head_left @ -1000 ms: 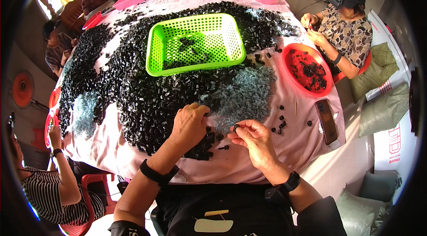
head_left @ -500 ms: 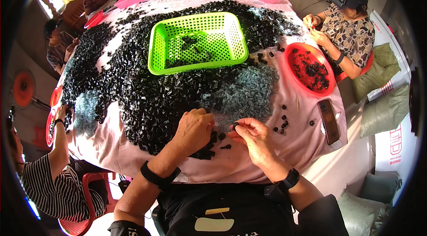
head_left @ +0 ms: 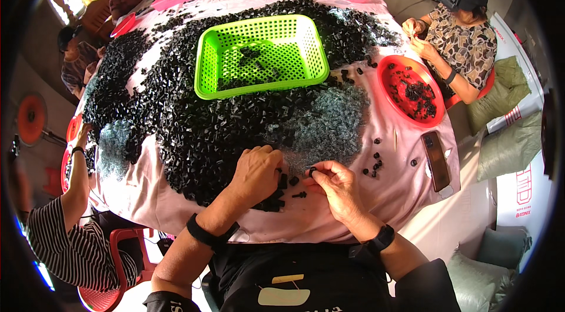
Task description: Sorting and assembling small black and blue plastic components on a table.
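My left hand (head_left: 256, 172) is closed at the near edge of a pile of small black plastic parts (head_left: 197, 135). A small dark part (head_left: 278, 171) shows at its fingertips. To its right, my right hand (head_left: 339, 189) pinches a small black ring-like part (head_left: 312, 171) between thumb and forefinger. Just beyond both hands spreads a heap of small clear, bluish pieces (head_left: 326, 124). A few loose black parts (head_left: 299, 195) lie on the pink cloth (head_left: 306, 221) between my hands.
A bright green basket (head_left: 262, 91) with some black parts rests on the pile. At right are a red tray (head_left: 385, 103), a phone (head_left: 434, 162) and a co-worker (head_left: 462, 35). Another person in a striped shirt (head_left: 73, 241) sits at left, and others sit farther back.
My left hand has turned slightly, so a dark part now shows at its fingertips. My right hand keeps its pinch, shifting only a little. At left, the striped-shirt person's arm has moved.
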`<state>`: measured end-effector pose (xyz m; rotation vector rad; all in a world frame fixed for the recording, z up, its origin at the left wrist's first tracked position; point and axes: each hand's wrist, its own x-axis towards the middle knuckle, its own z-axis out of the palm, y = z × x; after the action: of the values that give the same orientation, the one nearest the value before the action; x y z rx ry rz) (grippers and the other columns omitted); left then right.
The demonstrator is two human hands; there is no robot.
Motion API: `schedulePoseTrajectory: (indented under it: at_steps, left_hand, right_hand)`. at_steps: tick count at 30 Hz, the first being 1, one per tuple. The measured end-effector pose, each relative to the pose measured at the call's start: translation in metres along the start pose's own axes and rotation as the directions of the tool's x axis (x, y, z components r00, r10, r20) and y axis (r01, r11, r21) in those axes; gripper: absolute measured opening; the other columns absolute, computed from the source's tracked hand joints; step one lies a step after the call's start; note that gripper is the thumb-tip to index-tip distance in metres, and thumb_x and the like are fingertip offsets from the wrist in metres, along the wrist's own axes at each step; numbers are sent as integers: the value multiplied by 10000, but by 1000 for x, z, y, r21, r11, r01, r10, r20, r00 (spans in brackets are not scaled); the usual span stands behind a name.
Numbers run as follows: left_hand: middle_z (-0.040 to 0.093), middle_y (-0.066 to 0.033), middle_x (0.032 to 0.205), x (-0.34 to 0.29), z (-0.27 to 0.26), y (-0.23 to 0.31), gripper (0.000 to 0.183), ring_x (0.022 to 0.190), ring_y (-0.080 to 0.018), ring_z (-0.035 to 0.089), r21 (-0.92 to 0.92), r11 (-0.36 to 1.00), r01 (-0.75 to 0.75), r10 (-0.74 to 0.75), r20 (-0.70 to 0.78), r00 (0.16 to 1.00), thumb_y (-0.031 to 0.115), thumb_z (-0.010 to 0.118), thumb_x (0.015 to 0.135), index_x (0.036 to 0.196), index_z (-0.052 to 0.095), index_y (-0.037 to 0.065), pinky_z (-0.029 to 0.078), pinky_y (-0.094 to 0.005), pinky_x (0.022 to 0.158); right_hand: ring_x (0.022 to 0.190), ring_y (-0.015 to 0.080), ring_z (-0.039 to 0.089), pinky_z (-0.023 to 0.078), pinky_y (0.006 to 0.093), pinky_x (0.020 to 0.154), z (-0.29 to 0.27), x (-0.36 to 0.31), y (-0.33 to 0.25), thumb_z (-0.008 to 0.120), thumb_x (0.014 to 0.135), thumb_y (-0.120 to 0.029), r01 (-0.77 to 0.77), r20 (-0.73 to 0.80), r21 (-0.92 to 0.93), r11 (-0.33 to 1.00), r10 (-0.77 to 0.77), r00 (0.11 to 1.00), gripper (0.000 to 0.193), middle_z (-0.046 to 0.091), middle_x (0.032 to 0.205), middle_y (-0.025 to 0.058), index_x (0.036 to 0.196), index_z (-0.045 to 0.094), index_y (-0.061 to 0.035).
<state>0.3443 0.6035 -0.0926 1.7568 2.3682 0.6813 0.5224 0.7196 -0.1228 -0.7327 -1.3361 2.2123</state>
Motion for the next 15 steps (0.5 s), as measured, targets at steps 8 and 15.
schedulePoseTrajectory:
  at_steps: [8, 15]
  left_hand:
    - [623, -142, 751, 1, -3, 6, 103, 731, -369, 628, -205, 977, -61, 48, -67, 997, -9, 630, 730, 817, 603, 38, 501, -445, 643]
    - [655, -160, 792, -5, -9, 6, 108, 742, -382, 647, -316, 948, 30, -19, 36, 999, -22, 627, 754, 847, 599, 25, 521, -430, 642]
  right_hand:
    - [831, 172, 699, 587, 288, 775, -1, -1, 1, 613, 944, 2, 6, 1, -54, 999, -6, 1000, 137, 680, 943, 88, 1072, 644, 35]
    - [835, 175, 701, 590, 296, 788, -1, -1, 0, 608, 945, 7, 6, 16, -16, 1000, -5, 1000, 141, 684, 942, 90, 1076, 647, 41]
